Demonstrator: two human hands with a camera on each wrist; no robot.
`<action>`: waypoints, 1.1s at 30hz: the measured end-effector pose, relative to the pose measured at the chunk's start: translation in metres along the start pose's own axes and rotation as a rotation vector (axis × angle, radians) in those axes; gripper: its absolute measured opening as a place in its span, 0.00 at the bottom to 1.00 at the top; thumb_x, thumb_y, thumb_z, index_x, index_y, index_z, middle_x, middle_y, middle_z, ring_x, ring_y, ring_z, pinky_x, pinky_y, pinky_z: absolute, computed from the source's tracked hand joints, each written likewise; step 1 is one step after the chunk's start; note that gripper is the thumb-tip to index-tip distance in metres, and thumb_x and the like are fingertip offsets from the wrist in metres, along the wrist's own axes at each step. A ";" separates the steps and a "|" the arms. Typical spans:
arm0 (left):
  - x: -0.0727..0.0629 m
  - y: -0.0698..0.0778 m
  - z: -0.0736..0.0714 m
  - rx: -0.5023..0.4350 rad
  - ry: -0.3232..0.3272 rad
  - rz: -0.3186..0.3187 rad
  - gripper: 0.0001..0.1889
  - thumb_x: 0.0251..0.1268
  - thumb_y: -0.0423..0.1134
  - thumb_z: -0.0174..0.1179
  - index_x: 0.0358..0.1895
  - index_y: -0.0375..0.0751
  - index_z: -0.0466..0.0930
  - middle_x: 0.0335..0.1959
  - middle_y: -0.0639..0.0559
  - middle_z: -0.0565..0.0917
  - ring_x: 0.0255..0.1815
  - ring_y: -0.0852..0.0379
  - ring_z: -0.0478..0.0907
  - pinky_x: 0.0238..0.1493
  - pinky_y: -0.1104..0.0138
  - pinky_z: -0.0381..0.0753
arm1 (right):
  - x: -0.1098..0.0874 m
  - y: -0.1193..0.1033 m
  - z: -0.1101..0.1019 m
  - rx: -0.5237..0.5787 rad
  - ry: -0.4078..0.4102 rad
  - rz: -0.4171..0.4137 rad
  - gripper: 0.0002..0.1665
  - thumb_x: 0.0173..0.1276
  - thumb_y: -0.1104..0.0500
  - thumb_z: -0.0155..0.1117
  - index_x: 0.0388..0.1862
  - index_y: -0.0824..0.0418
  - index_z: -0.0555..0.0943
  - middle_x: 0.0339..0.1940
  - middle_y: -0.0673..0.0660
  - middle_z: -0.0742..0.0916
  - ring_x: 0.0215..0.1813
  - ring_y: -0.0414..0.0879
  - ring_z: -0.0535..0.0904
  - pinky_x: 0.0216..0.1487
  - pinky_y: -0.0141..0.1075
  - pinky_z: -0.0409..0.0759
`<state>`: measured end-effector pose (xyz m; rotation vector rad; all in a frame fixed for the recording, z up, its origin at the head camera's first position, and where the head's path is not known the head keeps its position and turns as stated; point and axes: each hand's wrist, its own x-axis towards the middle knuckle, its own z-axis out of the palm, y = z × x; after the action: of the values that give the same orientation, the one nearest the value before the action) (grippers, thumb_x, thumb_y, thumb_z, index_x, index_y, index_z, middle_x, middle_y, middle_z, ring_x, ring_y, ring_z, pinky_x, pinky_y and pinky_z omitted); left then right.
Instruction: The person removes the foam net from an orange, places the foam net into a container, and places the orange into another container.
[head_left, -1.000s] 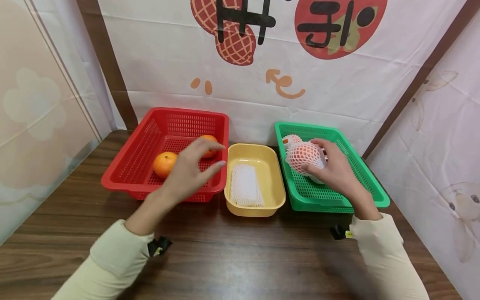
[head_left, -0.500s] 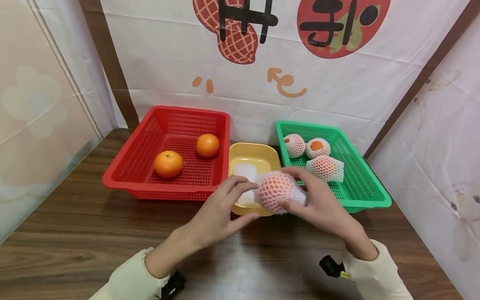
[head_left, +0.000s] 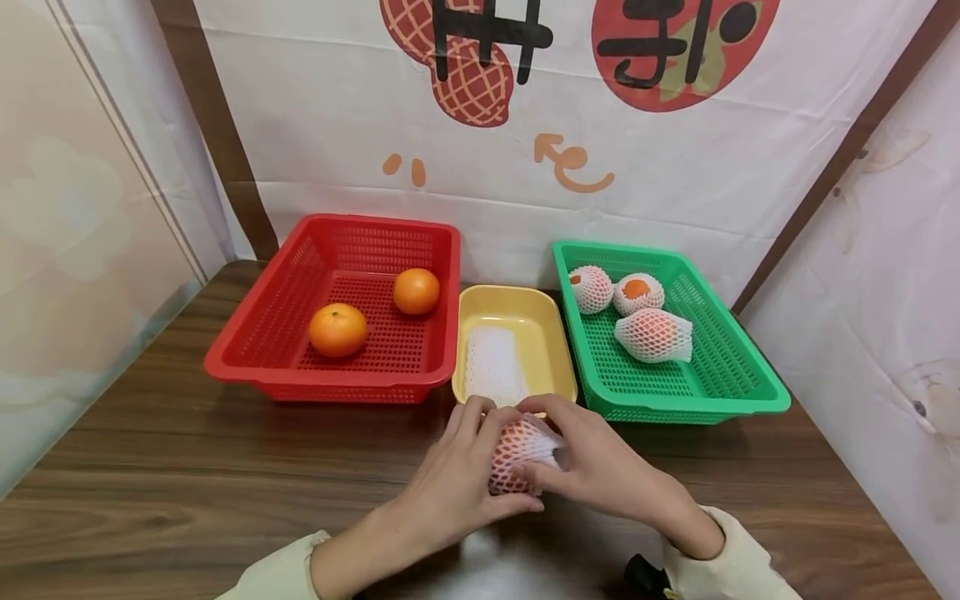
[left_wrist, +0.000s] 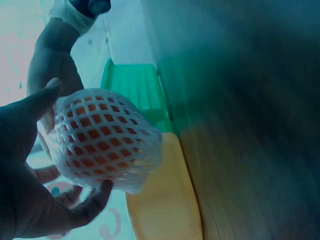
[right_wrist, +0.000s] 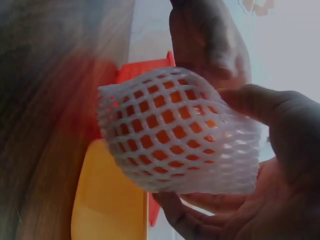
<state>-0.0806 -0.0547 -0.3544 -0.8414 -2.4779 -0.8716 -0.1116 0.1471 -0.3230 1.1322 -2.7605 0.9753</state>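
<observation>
Above the table's front part, just before the yellow tray, both hands hold an orange in a white foam net (head_left: 513,454). My left hand (head_left: 452,477) has its thumb and fingers round the fruit's left side. From the other side, my right hand (head_left: 607,471) grips it near the net's gathered end. The right wrist view shows orange peel through the meshes of the foam net (right_wrist: 170,130), with the right thumb above and fingers below. In the left wrist view, the left fingertips meet the netted orange (left_wrist: 100,140).
At the left stands a red basket (head_left: 330,377) with two bare oranges (head_left: 338,329). The yellow tray (head_left: 551,358) in the middle holds flat white foam nets (head_left: 493,362). Three netted fruits (head_left: 654,335) lie in the green basket (head_left: 720,400) at the right.
My right hand has lifted the netted orange out of the green basket and brought it left and nearer. My left hand has come from over the red basket to the orange and now holds it too.
</observation>
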 end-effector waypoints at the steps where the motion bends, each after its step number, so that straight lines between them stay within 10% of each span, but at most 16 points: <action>1: -0.001 0.000 0.001 0.008 -0.013 -0.005 0.42 0.40 0.60 0.75 0.58 0.44 0.68 0.45 0.52 0.65 0.44 0.57 0.66 0.36 0.65 0.75 | -0.001 0.001 0.001 -0.008 -0.007 -0.017 0.33 0.60 0.39 0.67 0.60 0.50 0.70 0.51 0.42 0.78 0.45 0.38 0.75 0.44 0.35 0.77; 11: 0.002 -0.035 -0.015 -0.163 -0.329 -0.120 0.30 0.48 0.55 0.72 0.53 0.48 0.73 0.44 0.58 0.71 0.41 0.61 0.73 0.41 0.66 0.76 | -0.001 0.020 0.015 0.210 -0.060 -0.149 0.31 0.60 0.51 0.71 0.60 0.55 0.72 0.53 0.46 0.79 0.47 0.41 0.78 0.47 0.35 0.78; 33: 0.006 -0.042 -0.020 -0.196 -0.135 0.018 0.14 0.48 0.43 0.74 0.38 0.45 0.83 0.31 0.60 0.76 0.30 0.58 0.73 0.30 0.71 0.73 | 0.002 0.023 0.031 0.223 0.135 -0.174 0.14 0.60 0.57 0.71 0.45 0.51 0.82 0.44 0.46 0.84 0.42 0.40 0.80 0.40 0.35 0.81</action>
<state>-0.1088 -0.0918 -0.3549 -1.0179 -2.5242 -1.0977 -0.1209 0.1414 -0.3606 1.2560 -2.4494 1.3074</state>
